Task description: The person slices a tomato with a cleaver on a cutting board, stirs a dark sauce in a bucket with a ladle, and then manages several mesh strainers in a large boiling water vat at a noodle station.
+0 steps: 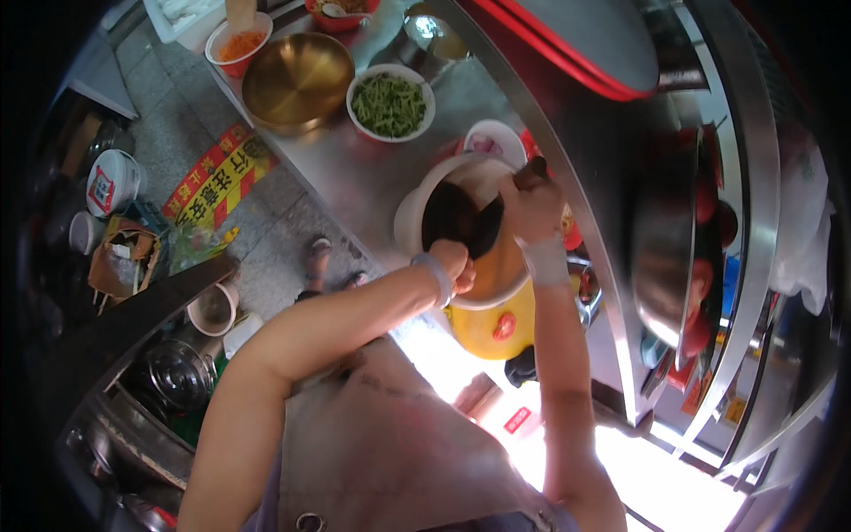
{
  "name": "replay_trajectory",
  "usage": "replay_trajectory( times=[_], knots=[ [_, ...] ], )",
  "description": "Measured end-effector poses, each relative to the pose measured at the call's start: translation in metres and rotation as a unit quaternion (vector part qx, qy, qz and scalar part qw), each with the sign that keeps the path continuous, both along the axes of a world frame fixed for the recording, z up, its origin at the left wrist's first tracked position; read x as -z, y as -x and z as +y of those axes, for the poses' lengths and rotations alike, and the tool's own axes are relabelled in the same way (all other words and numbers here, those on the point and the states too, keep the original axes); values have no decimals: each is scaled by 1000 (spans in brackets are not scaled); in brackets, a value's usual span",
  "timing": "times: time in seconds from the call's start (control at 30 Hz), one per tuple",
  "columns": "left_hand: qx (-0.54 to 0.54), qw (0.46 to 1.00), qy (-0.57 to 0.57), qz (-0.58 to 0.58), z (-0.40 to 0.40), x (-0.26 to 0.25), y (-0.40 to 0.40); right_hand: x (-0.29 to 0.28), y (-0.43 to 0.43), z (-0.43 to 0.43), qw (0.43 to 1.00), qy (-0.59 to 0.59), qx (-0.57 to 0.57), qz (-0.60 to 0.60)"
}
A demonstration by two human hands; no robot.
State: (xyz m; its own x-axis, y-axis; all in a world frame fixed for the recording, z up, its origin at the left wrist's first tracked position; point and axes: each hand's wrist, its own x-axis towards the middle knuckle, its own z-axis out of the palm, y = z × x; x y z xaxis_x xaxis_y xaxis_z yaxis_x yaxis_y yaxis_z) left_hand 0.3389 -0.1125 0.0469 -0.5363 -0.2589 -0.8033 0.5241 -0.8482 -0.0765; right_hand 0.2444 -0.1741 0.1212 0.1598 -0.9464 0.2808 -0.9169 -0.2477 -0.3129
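Observation:
A large white tub (409,223) stands on the steel counter, with orange-brown contents and a dark mass in it; whether that mass is liquid or a vessel is unclear. My left hand (455,267), with a pale bangle at its wrist, is curled at the tub's near left side. Whether it grips something is hidden. My right hand (537,205), with a pale band around its wrist, is closed on a dark utensil (490,223) over the tub's right side. Below the tub, a tomato slice (505,326) lies on a yellow round cutting board (479,339).
Behind the tub are a bowl of green shreds (388,105), a brass-coloured metal bowl (298,83), a bowl of orange shreds (241,45) and a white-rimmed container (495,138). A steel shelf edge (565,149) runs close on the right. Buckets and a cardboard box (126,256) stand at the left.

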Motion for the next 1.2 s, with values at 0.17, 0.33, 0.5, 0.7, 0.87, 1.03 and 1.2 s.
replay_trajectory(
  times=[0.17,0.33,0.5,0.7,0.87,1.03,1.2],
  knots=[
    [-1,1000,-28,-3,4,-1,-4,-24,-16,13,998,41,17,-44],
    [29,997,29,64,7,-14,-25,-43,-20,41,995,-21,-37,-87],
    [101,991,57,67,8,-19,-34,-93,-22,81,981,26,-188,-25],
    [187,964,189,8,18,-36,-63,-165,-1,170,989,63,-115,61],
    [236,941,242,-30,21,-46,-78,-198,8,258,992,83,11,93],
    [311,898,308,-41,20,-49,-93,-174,45,313,960,131,233,85],
    [282,892,332,-122,19,-76,-78,-59,130,336,722,283,500,-386]
  ],
)
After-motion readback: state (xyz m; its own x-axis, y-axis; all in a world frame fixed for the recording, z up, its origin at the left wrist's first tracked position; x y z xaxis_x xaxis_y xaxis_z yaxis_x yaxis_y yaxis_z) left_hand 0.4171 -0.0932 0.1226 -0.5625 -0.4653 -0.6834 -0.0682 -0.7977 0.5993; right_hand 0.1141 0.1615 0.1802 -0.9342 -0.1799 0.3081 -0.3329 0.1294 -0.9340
